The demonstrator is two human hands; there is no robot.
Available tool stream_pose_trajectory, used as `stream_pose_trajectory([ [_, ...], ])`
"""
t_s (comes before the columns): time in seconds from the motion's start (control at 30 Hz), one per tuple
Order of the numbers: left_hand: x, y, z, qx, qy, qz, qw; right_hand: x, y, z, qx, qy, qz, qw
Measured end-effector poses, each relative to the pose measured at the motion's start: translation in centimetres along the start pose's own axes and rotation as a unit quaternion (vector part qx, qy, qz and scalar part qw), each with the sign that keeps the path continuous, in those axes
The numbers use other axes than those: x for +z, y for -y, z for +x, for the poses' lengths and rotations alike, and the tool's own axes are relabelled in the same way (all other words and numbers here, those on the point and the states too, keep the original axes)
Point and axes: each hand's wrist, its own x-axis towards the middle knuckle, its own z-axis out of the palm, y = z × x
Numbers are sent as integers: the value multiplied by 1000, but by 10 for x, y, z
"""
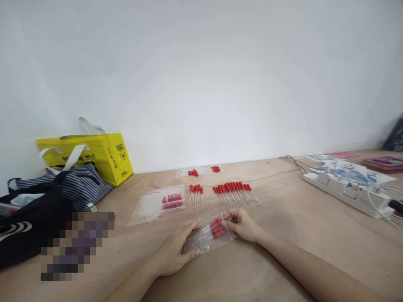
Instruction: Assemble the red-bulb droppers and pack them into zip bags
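Observation:
A clear zip bag with several red-bulbed droppers inside lies just above the table in front of me. My left hand holds its left end, thumb along the near edge and fingers along the far edge. At the right end, the fingertips of my right hand pinch the bag's edge beside the red bulbs. Beyond my right hand, loose droppers lie side by side in a row, red bulbs pointing away. A smaller group of droppers lies to their left.
Filled zip bags lie stacked at left of the loose droppers. Another bag with red bulbs rests by the wall. A yellow bag, striped bag and black bag stand left; a power strip with cables lies right.

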Motion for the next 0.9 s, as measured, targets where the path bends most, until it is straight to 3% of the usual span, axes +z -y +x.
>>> stream_pose_trajectory([
  [0.17, 0, -2, 0, 2, 2, 4, 1000, 0, 2, 0, -11, -54, -111, 992],
  [0.3, -1, -4, 0, -5, 5, 7, 1000, 2, 3, -2, -15, -58, -102, 993],
  [0.47, -2, -5, 0, -3, 6, 3, 1000, -9, 1, 0, -9, 45, -20, 999],
  [0.53, -2, -5, -1, -8, 11, 8, 1000, -16, 3, 6, 16, 27, -9, 999],
  [0.67, -3, -3, -1, -17, 20, 12, 1000, -16, 16, 34, 37, -79, -140, 986],
  [0.73, -3, -1, -1, -20, 26, 13, 999, -6, 24, 55, 44, -91, -214, 972],
  [0.9, -2, 1, -4, -18, 25, 6, 1000, 34, 33, 109, 89, -90, -259, 958],
])
